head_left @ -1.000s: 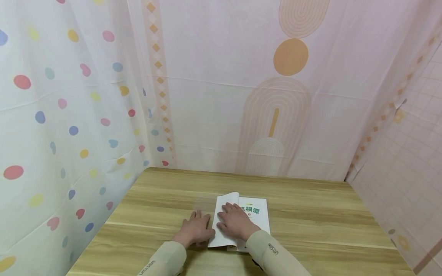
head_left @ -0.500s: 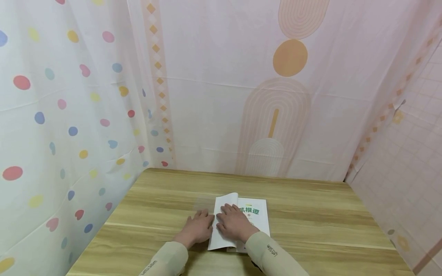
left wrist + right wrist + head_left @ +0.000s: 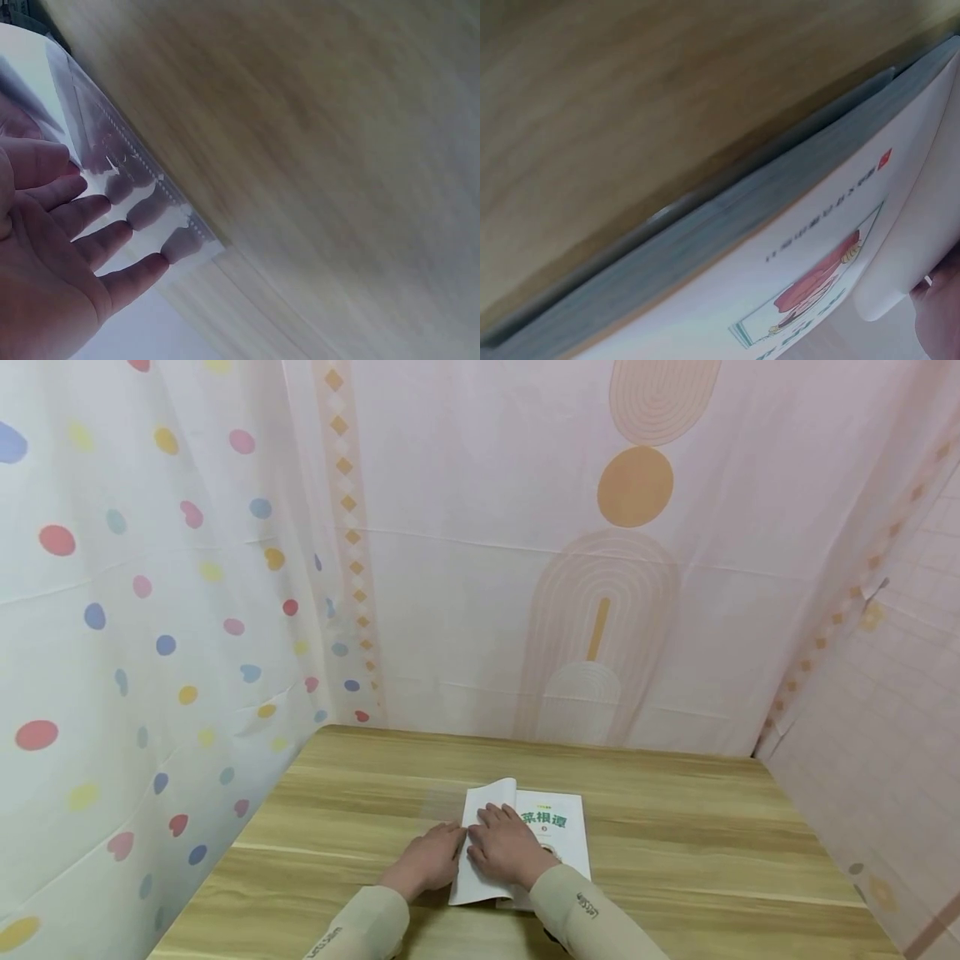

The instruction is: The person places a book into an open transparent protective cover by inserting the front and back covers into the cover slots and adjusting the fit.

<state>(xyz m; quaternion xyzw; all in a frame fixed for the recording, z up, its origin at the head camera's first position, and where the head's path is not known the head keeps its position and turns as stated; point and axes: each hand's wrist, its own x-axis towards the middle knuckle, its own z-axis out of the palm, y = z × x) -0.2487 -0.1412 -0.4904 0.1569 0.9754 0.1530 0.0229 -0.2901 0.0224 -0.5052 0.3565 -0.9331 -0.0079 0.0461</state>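
Note:
A book with green lettering lies on the wooden table, and its white cover leaf is turned to the left. On that leaf my right hand rests with its fingers spread. My left hand is at the leaf's outer edge. In the left wrist view, its fairly straight fingers touch a clear plastic film with a dotted line along its edge. Whether the thumb pinches the film is unclear. The right wrist view shows the book's page edges and a printed figure; that hand is mostly out of frame.
The wooden table extends on both sides of the book. Behind it hangs a pale patterned curtain, with a dotted curtain at the left and a checked one at the right.
My left hand has drawn its spread fingers together and turned them rightward toward the leaf's edge. My right hand has stayed on the leaf.

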